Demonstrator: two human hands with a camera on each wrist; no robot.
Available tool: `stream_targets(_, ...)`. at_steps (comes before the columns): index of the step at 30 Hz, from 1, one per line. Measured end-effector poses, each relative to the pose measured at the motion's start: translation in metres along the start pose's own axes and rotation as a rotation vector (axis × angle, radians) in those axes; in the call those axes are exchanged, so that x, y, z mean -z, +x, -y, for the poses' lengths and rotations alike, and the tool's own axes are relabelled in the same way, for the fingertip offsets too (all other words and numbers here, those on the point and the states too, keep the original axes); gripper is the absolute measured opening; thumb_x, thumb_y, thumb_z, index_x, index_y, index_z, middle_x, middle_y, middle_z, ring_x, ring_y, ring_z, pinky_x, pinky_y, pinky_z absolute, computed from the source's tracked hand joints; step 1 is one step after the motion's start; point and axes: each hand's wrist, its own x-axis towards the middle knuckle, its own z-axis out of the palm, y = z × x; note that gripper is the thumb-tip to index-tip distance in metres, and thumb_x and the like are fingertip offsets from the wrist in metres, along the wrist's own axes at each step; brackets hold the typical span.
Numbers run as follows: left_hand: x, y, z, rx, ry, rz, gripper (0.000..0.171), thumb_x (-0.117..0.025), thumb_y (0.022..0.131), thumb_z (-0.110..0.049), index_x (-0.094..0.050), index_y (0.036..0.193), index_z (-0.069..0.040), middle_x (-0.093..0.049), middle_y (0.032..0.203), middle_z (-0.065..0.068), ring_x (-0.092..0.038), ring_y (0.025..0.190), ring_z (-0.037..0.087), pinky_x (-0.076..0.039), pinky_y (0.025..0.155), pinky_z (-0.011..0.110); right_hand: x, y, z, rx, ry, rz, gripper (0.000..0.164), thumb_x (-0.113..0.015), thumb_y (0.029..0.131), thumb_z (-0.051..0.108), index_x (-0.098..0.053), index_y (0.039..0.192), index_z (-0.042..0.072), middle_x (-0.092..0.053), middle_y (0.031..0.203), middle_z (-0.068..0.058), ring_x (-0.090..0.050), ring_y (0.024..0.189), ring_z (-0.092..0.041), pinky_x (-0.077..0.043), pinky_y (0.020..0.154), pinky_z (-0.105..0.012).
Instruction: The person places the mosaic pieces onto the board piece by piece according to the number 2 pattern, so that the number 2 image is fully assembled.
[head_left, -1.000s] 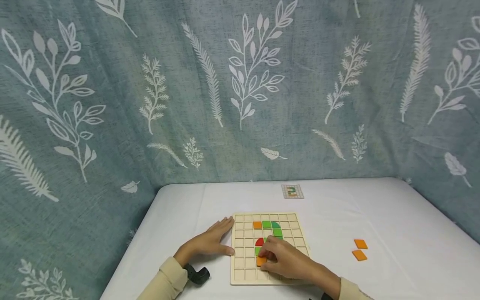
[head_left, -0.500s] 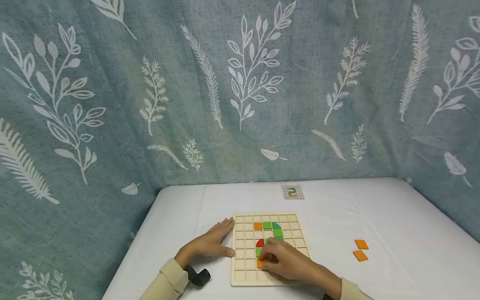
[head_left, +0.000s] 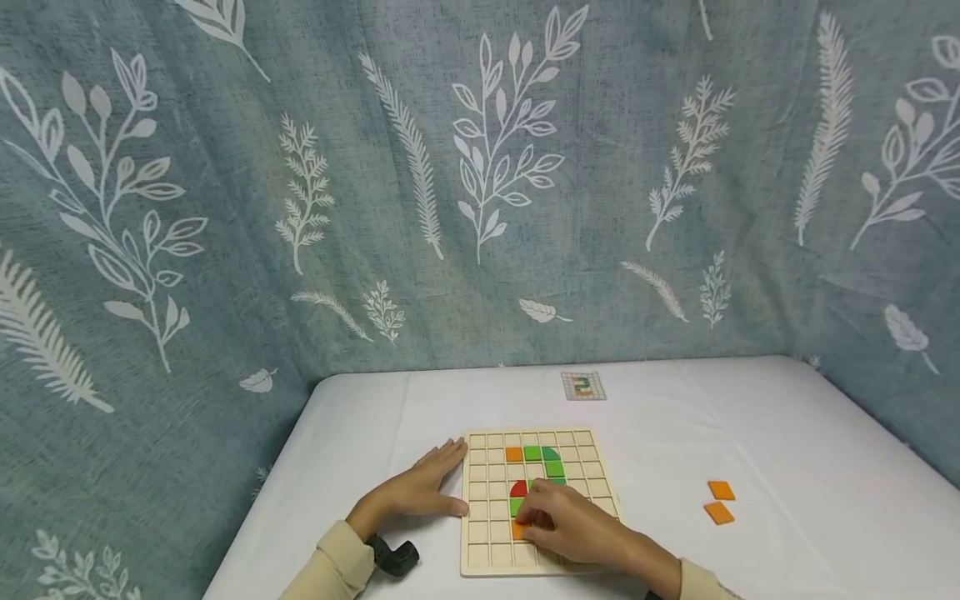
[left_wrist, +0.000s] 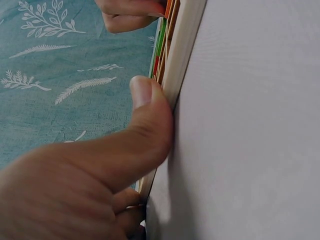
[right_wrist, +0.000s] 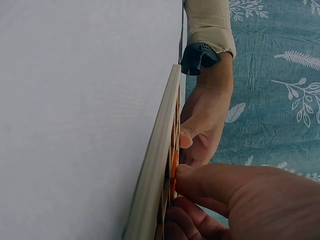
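Note:
A pale wooden grid board (head_left: 489,553) lies on the white table. My left hand (head_left: 417,490) rests at its left edge, fingers stretched along the side and thumb against the rim. The left wrist view shows that thumb (left_wrist: 142,115) pressed to the board's edge. With thumb and fingers, my right hand (head_left: 566,523) pinches an orange square tile (head_left: 519,531) low on the board. Just above it sit a green tile (head_left: 516,506) and a red quarter-round tile (head_left: 519,488). Other tiles under the right fingers are partly hidden.
Toward the board's top are an orange tile (head_left: 513,454), a green tile (head_left: 532,453) and a dark green rounded tile (head_left: 551,454). Two loose orange tiles (head_left: 720,501) lie to the right. Behind the board is a small pattern card (head_left: 583,386). A curtain (head_left: 450,317) hangs behind the table.
The view has shifted very slightly. Both hands stay in nearly the same place, the right fingers still at the orange tile.

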Motion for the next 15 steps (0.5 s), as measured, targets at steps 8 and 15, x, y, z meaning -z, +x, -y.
stream_targets(8, -0.0003, 0.0004, -0.0006, -0.012, 0.009, 0.006, 0.109, -0.073, 0.083, -0.056, -0.017, 0.159, -0.002, -0.012, 0.168, 0.013, -0.008, 0.157, 0.031, -0.008, 0.127, 0.054, 0.0004, 0.0003, 0.0006, -0.014, -0.018, -0.003, 0.006, -0.074, 0.092, 0.021, -0.074, 0.097, 0.018, -0.054, 0.088, 0.014, -0.045, 0.072, 0.006, -0.046, 0.062, -0.013)
stream_targets(15, -0.0007, 0.0002, 0.0001, -0.003, 0.010, 0.012, 0.108, -0.072, 0.083, -0.058, -0.017, 0.160, -0.005, -0.012, 0.169, 0.010, -0.007, 0.157, 0.028, -0.008, 0.128, 0.051, 0.0008, -0.0006, 0.0017, -0.026, -0.003, 0.002, 0.009, -0.074, 0.092, 0.025, -0.074, 0.097, 0.018, -0.054, 0.088, 0.014, -0.047, 0.073, 0.006, -0.048, 0.063, -0.014)
